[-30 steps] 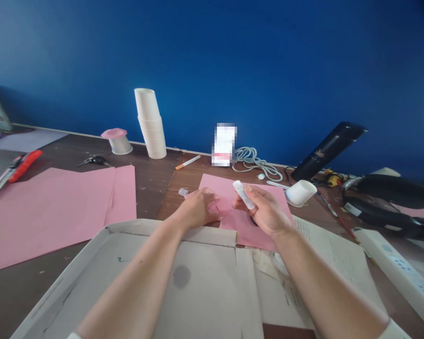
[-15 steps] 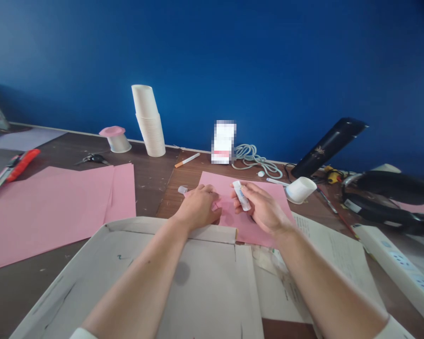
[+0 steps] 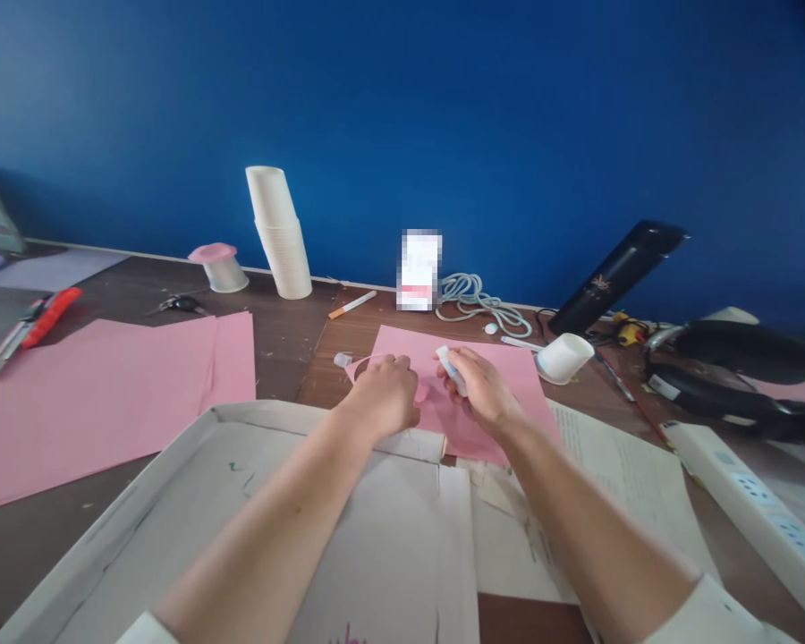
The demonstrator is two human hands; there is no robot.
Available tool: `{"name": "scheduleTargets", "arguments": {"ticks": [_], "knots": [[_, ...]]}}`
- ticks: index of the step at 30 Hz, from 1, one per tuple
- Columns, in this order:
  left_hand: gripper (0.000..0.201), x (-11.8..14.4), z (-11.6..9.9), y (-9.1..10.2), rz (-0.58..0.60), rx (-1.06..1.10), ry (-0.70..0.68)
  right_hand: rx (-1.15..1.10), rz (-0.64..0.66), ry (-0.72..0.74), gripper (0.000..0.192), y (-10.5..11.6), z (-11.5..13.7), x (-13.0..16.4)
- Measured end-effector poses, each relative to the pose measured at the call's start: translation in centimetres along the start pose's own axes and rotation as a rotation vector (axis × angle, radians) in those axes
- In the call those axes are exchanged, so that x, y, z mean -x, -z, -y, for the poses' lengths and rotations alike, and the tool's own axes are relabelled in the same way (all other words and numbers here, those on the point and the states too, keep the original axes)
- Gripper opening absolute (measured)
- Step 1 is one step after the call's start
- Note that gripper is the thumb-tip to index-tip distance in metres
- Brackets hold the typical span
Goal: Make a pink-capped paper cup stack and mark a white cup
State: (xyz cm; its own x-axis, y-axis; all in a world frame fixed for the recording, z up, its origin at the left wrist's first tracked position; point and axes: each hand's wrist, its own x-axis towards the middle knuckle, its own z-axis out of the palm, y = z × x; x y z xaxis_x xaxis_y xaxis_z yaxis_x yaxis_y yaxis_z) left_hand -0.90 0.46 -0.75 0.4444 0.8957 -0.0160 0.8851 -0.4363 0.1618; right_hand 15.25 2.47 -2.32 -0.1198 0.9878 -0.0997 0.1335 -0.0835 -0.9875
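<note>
The wall is deep blue, and the table dark brown wood — across it lie pink paper sheets, another pink sheet under the hands, a stack of white cups and a spool with a pink top. The glue stick is white with a bit of blue — the cardboard tray pale grey-white, the cutter red, the cable light grey.

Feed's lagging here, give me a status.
Right hand gripping small white glue stick. Left hand pressing small pink paper piece on pink sheet. Tipped white paper cup alongside.
</note>
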Motion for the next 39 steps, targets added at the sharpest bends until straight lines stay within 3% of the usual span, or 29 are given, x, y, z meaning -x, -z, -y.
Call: {"name": "scheduleTargets", "arguments": {"ticks": [5,10,17,20,26,31,39], "knots": [[0.020,-0.8,-2.3,1.7,0.176,-0.166,0.037,-0.017,-0.004,0.029,0.033,0.2,0.2,0.3],[0.022,-1.5,-3.4,1.8,0.261,-0.245,0.018,-0.016,-0.026,0.033,0.034,0.4,0.3,0.5],[0.031,-1.6,-0.7,1.5,0.104,-0.072,0.031,0.010,0.007,0.065,0.035,0.6,0.4,0.4],[0.027,-1.8,1.0,1.2,0.107,0.077,0.116,0.083,0.057,0.068,0.034,0.8,0.8,0.6],[0.028,-1.9,3.3,-0.5,-0.060,0.290,0.122,0.286,0.144,0.167,0.028,0.6,0.3,0.6],[0.045,-1.6,4.2,-0.9,-0.046,0.470,0.054,0.338,0.188,0.182,0.026,0.1,-0.5,0.3],[0.038,-1.5,4.3,-1.0,-0.080,0.423,0.098,0.421,0.172,0.207,0.026,-0.3,-0.4,0.5]]}}
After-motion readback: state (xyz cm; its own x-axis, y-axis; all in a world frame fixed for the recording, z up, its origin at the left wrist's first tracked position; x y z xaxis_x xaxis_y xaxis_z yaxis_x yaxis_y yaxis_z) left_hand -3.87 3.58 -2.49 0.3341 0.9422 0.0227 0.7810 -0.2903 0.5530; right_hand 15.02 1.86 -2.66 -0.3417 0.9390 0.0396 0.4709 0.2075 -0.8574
